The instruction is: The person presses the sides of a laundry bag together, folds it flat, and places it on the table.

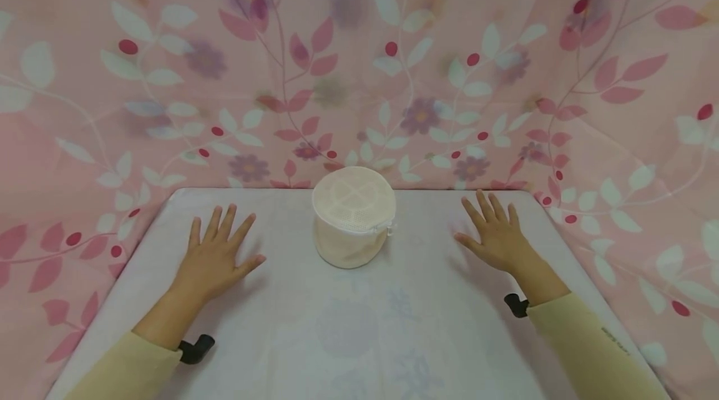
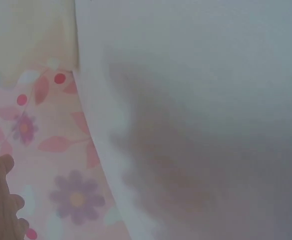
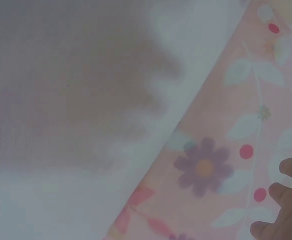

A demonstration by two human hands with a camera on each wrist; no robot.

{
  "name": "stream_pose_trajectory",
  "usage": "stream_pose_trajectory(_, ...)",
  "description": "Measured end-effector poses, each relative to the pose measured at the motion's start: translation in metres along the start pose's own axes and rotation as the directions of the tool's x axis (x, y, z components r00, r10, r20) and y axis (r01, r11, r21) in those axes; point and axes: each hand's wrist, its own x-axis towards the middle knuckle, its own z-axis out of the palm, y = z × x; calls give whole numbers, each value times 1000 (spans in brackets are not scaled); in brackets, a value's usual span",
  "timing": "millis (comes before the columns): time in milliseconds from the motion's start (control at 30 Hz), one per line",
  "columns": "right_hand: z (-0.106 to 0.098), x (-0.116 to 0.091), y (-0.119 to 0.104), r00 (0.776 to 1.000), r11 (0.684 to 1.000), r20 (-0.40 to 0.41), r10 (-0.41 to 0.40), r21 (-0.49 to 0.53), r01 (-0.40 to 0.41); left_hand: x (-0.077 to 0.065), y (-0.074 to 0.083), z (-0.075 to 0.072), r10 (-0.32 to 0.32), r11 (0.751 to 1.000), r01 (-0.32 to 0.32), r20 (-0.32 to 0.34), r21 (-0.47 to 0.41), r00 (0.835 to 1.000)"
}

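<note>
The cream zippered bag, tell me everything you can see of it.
The cream zippered bag stands near the middle of the table's far edge; only the table visibly touches it. It looks like soft fabric, with a rounded body under a slightly broader round top that has fine mesh and a faint crossed pattern. A white zipper edges the top, its pull at the right front. Its contents are hidden.
</note>
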Motion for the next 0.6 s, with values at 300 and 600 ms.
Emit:
stream_pose_trajectory(300,-1,1,-16,1000,998,-21,3,65,-2,6,13,5,-35,998,34,-3,-46,999)
stream_pose_trajectory(600,10,7,-35,999,990,-48,-10,140,16,11,29,11,-49,992,48,-6,-118,999)
